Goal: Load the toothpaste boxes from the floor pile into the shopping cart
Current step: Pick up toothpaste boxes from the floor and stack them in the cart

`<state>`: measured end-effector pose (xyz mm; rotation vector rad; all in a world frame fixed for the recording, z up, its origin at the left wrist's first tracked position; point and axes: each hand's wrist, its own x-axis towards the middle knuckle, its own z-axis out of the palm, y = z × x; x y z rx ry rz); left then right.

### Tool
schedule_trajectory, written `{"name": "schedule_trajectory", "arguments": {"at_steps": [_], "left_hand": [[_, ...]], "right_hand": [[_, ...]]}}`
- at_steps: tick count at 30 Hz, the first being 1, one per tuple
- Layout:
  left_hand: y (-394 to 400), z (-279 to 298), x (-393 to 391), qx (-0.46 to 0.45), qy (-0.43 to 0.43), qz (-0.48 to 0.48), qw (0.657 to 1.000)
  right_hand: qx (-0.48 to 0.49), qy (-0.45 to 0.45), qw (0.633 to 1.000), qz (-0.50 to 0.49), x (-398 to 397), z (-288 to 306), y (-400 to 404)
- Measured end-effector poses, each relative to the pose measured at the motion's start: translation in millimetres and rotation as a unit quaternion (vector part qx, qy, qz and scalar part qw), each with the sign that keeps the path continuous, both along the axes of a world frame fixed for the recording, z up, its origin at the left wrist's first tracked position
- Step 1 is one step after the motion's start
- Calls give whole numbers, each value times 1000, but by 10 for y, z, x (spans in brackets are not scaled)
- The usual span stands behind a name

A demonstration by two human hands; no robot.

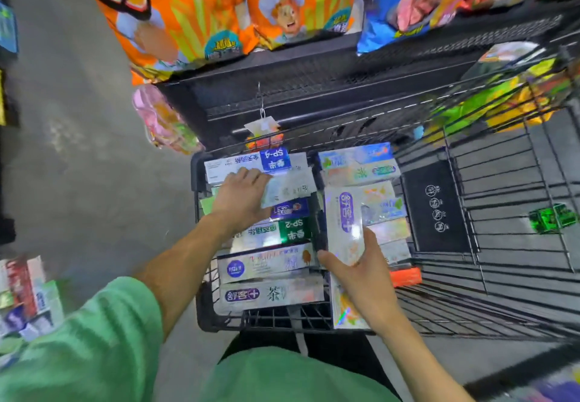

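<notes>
While stacked toothpaste boxes fill the cart's child-seat basket under my hands, left hand grips a white box on the stack; right hand pinches a holographic box upright beside it. Floor pile lies well left of my left arm.

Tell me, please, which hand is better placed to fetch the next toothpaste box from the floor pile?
Probably the left. The floor pile lies at the person's left, and the left hand holds only a small white box over the cart. The right hand grips a long holographic box farther away.
</notes>
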<state>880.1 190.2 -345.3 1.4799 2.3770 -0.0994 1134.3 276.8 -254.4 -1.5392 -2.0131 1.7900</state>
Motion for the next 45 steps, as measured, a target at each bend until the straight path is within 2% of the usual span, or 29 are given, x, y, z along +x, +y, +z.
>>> {"name": "schedule_trajectory", "arguments": {"at_steps": [9,14,19,23,28,30,33,35,40,45], "left_hand": [[84,-103,-146,-3,-21,80,997],[-15,-104,-70,-12,-45,155,987],[-337,-64,-98,-11,0,175,985],[-597,0,-53,-4,28,212,977],[-876,51,142,54,32,276,959],[-1021,34,247,52,34,297,953],[-1226,-3,427,42,22,314,948],[-1333,-22,537,36,11,322,946],[-1460,-84,707,30,-28,351,936],[-1436,-67,764,35,-44,379,924]], "right_hand": [[22,-42,998,33,-53,-38,206],[52,-58,992,100,-103,-85,278],[58,-133,971,191,-238,-223,350],[96,-174,930,309,-409,-384,364],[193,-124,854,467,-710,-676,338],[234,-111,813,521,-871,-826,297],[318,-103,733,592,-1133,-1042,241],[350,-94,700,616,-1286,-1111,202],[389,-96,666,630,-1504,-1161,79],[441,-107,672,585,-1515,-1225,-20]]}}
